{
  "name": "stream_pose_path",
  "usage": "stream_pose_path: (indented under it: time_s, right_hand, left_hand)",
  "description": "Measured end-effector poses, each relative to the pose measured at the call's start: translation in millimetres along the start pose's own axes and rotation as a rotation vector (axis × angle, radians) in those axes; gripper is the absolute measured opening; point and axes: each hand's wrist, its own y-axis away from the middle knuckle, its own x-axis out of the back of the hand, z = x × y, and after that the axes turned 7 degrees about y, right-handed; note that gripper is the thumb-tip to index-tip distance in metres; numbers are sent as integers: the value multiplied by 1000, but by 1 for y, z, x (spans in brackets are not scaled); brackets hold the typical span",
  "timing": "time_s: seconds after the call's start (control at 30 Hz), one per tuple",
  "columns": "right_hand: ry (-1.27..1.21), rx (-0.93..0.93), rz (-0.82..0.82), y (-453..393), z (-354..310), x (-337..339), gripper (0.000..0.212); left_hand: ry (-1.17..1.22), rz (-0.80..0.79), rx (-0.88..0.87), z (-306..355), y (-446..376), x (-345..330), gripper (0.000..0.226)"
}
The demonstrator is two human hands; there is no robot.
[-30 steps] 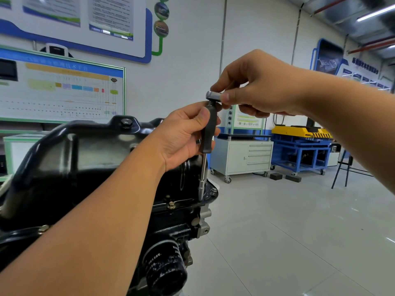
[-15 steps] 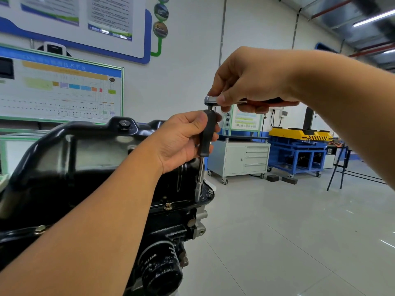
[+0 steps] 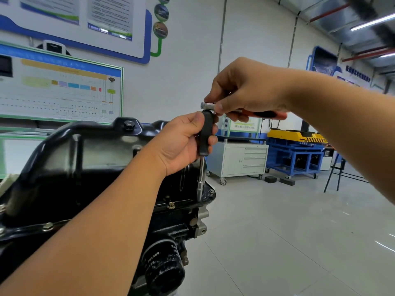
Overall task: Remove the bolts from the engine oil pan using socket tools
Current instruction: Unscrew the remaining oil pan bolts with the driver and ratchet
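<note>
The fingers [image 3: 210, 141] of the left hand [image 3: 181, 144] are curled tight round the black grip of the extension bar [image 3: 205, 135], which is held upright. Its thin metal shaft [image 3: 201, 178] is pointed down to the edge of the black oil pan [image 3: 85, 163], where the tip is set on a bolt at the corner; the bolt itself is hidden by the tip. The fingers of the right hand [image 3: 248, 92] are curled too. The silver head of the ratchet [image 3: 208, 106] is pinched by the thumb and first finger, right on top of the black grip, and the orange and black ratchet handle [image 3: 265, 114] is held under the other fingers. More bolts [image 3: 171, 205] are seen along the rim of the pan. A black oil filter [image 3: 163, 268] is seen lower down, with small white writing too blurred to be read. The posters [image 3: 62, 90] on the wall cannot be read either.
</note>
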Motion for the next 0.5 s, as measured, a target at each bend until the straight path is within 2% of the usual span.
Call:
stream_pose_path:
  time_s: [0.03, 0.13, 0.2, 0.27, 0.37, 0.5]
  right_hand:
    - [2, -15, 44, -2, -2, -4, 6]
    - [91, -127, 200, -9, -15, -26, 48]
    - [425, -159, 238, -11, -17, -47, 58]
    - [648, -119, 365, -10, -14, -62, 42]
    - [636, -78, 500, -12, 3, -63, 62]
    - [611, -5, 490, -17, 18, -60, 69]
  left_hand:
    - [-1, 4, -2, 0, 0, 0, 26]
    - [-23, -5, -13, -2, 0, 0, 25]
    - [-47, -4, -36, -3, 0, 1, 24]
    - [-55, 5, -52, -4, -1, 3, 25]
    - [-31, -18, -37, -3, -3, 3, 33]
    - [-71, -20, -29, -3, -7, 1, 33]
